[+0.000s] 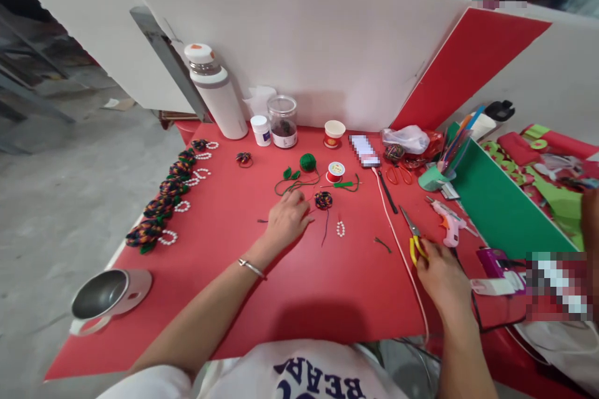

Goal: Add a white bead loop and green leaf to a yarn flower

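My left hand (287, 218) rests palm down near the middle of the red table (299, 287), its fingers apart, just left of a small multicoloured yarn piece (323, 200). At the right, my right hand (437, 265) has its fingers on the yellow handles of the scissors (414, 237), whose blades point away from me. A loop of white beads (340, 228) lies right of the yarn piece. Beyond it are a thread spool (336, 172), a green crochet hook (343, 184) and a green yarn ball (307, 163).
Several yarn pieces with bead loops (160, 206) line the left edge, above a mug (112, 293). A white bottle (218, 96), a jar (282, 121) and a phone (364, 151) stand or lie at the back. Right are a pink glue gun (450, 222) and a pen holder (433, 178).
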